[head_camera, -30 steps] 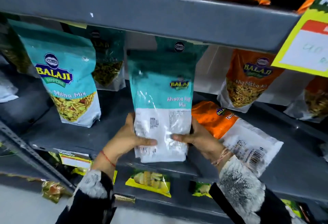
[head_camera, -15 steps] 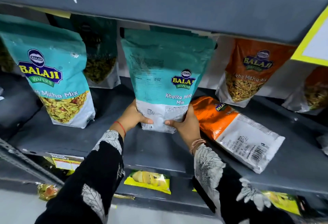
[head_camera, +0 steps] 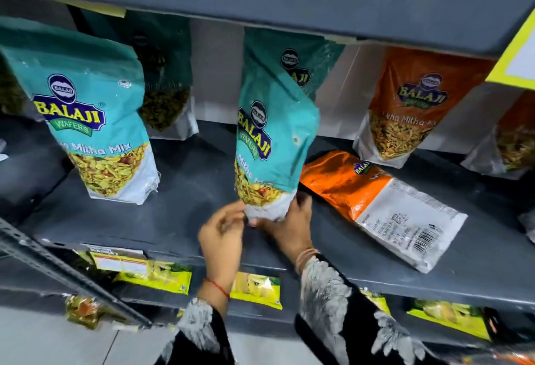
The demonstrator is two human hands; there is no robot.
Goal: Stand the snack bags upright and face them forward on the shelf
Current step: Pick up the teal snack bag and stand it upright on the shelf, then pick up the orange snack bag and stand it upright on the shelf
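1. The grey shelf [head_camera: 179,220] is flat, matt metal with scuffed paint; a second grey board runs across above it.
2. A teal snack bag [head_camera: 272,144] stands near the middle of the shelf — a glossy, crinkled plastic pouch, teal above and white at the base, with a clear window showing yellow mix.
3. Its long axis is close to vertical, the top leaning slightly right and back. The printed face is turned toward the left, so the logo reads at a slant and not squarely forward.
4. The right hand [head_camera: 289,228] grips the white bottom corner of this bag, fingers curled round its right side.
5. The left hand [head_camera: 221,234] is just beside the same bottom edge, fingers loosely bent; it is motion-blurred, so whether it pinches the bag or only brushes it cannot be told.
6. Both wrists come out of black sleeves with a pale leaf pattern; the left carries a red thread, the right thin bangles.
7. A second teal bag [head_camera: 95,130] stands upright at the left, face forward, well apart from the held one.
8. An orange bag [head_camera: 379,202] lies flat just right of the held bag — back panel and barcode up, long axis running diagonally toward the front right.
9. Another orange bag [head_camera: 405,104] stands upright at the back right, front showing.
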